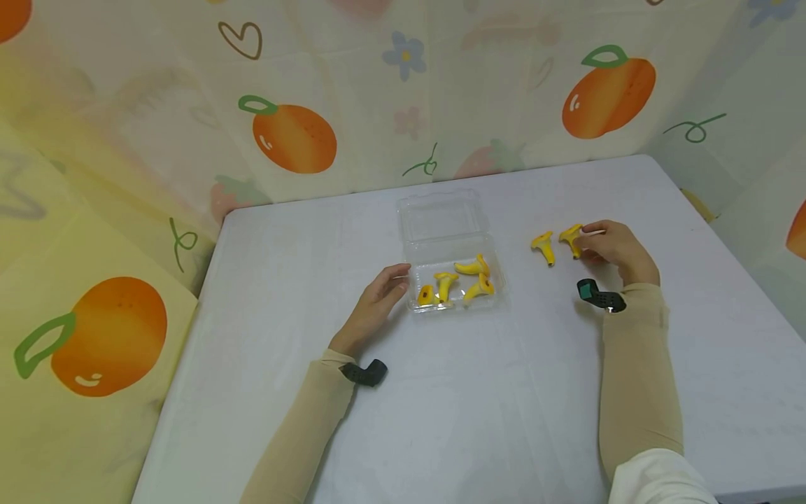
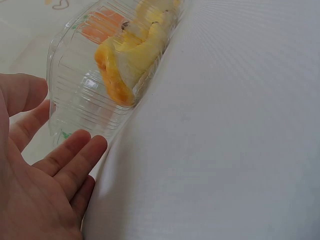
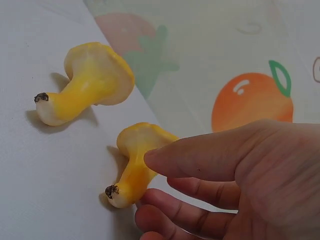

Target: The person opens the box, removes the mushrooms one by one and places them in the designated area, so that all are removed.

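Note:
A toy yellow mushroom [image 3: 134, 167] lies on the table at the right, its dark-tipped stem toward me. My right hand [image 1: 613, 248] is at it: in the right wrist view the thumb overlaps its side and the fingertips reach the stem, loosely bent with a gap to the thumb. Just left of it lies a second yellow mushroom [image 1: 544, 248]. A clear plastic clamshell box [image 1: 500, 280] stands mid-table, lid up, with several yellow mushrooms [image 1: 445, 283] inside. Beside the box's left wall is my left hand [image 1: 378, 301], fingers loosely extended, fingertips right at the edge.
The box's raised lid [image 1: 441, 217] leans back toward the far side. A white cloth covers the table [image 1: 504, 406]. Behind and to the left hangs a curtain [image 1: 352, 84] printed with oranges, close to the table's back edge.

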Available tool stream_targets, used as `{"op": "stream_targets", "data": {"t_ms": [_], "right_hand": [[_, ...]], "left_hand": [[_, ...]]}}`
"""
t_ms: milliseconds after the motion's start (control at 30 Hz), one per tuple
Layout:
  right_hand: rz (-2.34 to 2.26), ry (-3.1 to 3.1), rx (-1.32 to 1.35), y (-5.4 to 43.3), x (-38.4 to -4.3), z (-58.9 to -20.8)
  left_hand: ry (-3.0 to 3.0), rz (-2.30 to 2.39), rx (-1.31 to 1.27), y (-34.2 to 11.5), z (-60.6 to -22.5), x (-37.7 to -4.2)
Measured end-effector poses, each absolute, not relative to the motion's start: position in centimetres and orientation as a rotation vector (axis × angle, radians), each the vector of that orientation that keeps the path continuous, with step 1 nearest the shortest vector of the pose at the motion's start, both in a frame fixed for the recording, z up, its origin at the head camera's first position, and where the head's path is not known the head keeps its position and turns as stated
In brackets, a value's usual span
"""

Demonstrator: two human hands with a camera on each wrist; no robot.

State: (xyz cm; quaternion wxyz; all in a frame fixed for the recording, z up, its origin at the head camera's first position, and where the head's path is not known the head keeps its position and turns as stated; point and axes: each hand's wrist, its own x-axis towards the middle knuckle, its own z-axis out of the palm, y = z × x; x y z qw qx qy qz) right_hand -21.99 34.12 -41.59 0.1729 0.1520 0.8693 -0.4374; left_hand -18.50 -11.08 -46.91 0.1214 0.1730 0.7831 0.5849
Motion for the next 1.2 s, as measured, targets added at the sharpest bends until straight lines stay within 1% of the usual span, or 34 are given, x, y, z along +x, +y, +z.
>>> {"op": "stream_targets", "data": {"t_ms": [400, 667, 1200], "right_hand": [[-1.287, 2.517, 0.529, 33.9, -21.6, -40.9], [-1.332, 2.650, 0.428, 33.6, -21.2, -39.3], [-1.514, 2.720, 0.365, 31.7, -21.0, -37.0]], "left_hand": [[2.318, 1.684, 0.504, -11.1, -47.1, -18.5], [2.312, 1.687, 0.493, -11.1, -47.0, -18.5], [2.299, 1.689, 0.503, -11.1, -47.1, -18.6]]}}
